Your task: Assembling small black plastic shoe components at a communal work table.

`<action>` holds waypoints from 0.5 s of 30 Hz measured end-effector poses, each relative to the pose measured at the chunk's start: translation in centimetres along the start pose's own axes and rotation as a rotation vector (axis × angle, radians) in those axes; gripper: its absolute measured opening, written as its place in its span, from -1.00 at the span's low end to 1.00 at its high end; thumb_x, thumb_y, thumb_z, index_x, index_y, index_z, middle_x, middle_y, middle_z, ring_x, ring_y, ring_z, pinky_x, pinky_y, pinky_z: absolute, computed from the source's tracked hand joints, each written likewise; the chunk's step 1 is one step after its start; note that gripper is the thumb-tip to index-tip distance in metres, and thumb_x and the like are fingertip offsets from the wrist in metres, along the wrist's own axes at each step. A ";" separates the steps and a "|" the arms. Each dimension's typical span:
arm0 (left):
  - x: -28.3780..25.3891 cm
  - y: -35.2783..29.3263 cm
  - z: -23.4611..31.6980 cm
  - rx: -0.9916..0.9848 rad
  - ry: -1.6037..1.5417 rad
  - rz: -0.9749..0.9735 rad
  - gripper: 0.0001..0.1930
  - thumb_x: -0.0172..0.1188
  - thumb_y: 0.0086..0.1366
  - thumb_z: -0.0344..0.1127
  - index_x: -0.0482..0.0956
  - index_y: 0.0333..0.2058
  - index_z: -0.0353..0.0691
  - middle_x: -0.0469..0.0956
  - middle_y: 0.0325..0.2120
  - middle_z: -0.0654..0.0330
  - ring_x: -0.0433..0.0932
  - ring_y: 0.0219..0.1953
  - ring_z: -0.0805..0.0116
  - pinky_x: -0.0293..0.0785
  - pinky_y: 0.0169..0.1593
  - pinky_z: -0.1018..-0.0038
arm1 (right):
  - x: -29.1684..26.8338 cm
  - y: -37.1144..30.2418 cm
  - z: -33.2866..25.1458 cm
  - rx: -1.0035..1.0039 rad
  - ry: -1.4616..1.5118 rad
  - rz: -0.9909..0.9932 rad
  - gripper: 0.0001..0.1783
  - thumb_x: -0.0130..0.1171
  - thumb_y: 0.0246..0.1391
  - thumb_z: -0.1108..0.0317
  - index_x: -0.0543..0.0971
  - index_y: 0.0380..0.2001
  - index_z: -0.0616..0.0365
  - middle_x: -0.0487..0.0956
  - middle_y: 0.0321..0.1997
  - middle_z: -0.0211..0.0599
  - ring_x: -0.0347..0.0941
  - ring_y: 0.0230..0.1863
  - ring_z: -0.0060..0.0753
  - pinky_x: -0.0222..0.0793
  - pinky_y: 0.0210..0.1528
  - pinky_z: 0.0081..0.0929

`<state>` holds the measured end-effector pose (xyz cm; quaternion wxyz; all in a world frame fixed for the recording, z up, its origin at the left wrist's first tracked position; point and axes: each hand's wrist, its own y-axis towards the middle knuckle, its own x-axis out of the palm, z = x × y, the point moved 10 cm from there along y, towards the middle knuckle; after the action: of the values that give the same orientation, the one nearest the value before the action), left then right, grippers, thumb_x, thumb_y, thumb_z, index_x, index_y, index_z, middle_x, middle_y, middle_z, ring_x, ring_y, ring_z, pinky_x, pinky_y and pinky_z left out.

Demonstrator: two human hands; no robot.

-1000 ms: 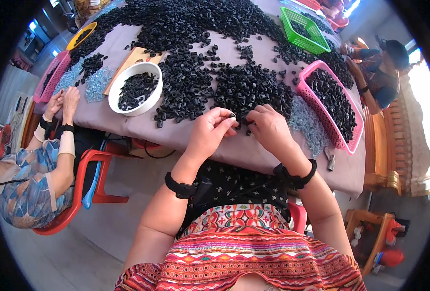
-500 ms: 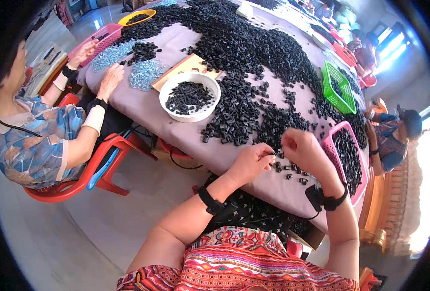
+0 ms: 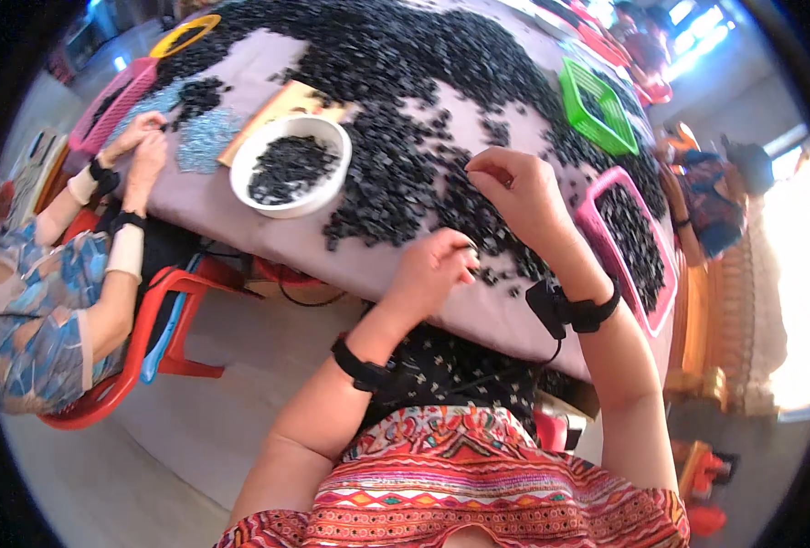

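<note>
My left hand (image 3: 430,277) is curled near the table's front edge, a small black plastic piece (image 3: 471,247) showing dark at its fingertips. Farther out and to the right, my right hand (image 3: 524,187) hangs over the heap of black plastic pieces (image 3: 382,183). Its thumb and fingers are pinched together, and whatever is between them is too small to make out. A few loose black pieces lie on the cloth between my hands. Left of the heap stands a round white bowl (image 3: 265,196) holding small, slender black parts.
At right are a pink basket (image 3: 597,224) of black pieces and a green basket (image 3: 629,142). A wooden board (image 3: 272,108) lies behind the bowl, beside clear bluish pieces (image 3: 206,137). A co-worker (image 3: 53,310) sits at left on a red chair (image 3: 140,352); another person (image 3: 711,196) is at right.
My right hand has moved away from my left hand, out over the heap. My left hand has shifted left in the picture. The whole view has turned, so the table stands farther left and higher.
</note>
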<state>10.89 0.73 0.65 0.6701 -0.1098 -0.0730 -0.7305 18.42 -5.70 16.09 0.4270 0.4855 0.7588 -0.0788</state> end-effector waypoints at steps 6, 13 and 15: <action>-0.5 0.4 0.7 0.023 -0.030 0.026 -0.81 0.15 0.41 -0.36 0.52 -0.07 -0.31 0.69 -0.29 0.14 0.63 -0.40 0.51 0.57 -0.29 0.60 | -1.6 -8.7 5.3 0.131 -0.080 -0.018 -0.87 0.26 0.03 0.43 0.64 -0.34 0.24 0.60 -0.42 -0.13 0.56 -0.41 -0.18 0.47 -0.31 -0.34; -0.2 -0.1 0.4 0.060 0.082 0.019 -0.84 0.15 0.42 -0.37 0.51 -0.11 -0.29 0.69 -0.26 0.15 0.62 -0.37 0.55 0.57 -0.23 0.59 | 1.3 -13.3 5.7 0.133 -0.254 0.034 -0.88 0.27 0.03 0.41 0.61 -0.34 0.20 0.56 -0.33 -0.14 0.57 -0.32 0.01 0.50 -0.25 -0.16; -0.3 -0.2 0.5 0.079 0.095 0.033 -0.82 0.15 0.40 -0.39 0.51 -0.09 -0.35 0.70 -0.28 0.12 0.64 -0.38 0.53 0.57 -0.26 0.57 | 2.2 -13.6 5.7 0.107 -0.278 0.019 -0.87 0.28 0.02 0.39 0.60 -0.35 0.18 0.55 -0.33 -0.15 0.57 -0.31 0.00 0.50 -0.25 -0.15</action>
<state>10.70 1.17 1.03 0.6886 -0.0496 -0.0679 -0.7203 10.38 -14.30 6.99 0.5023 0.4992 0.6823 -0.1814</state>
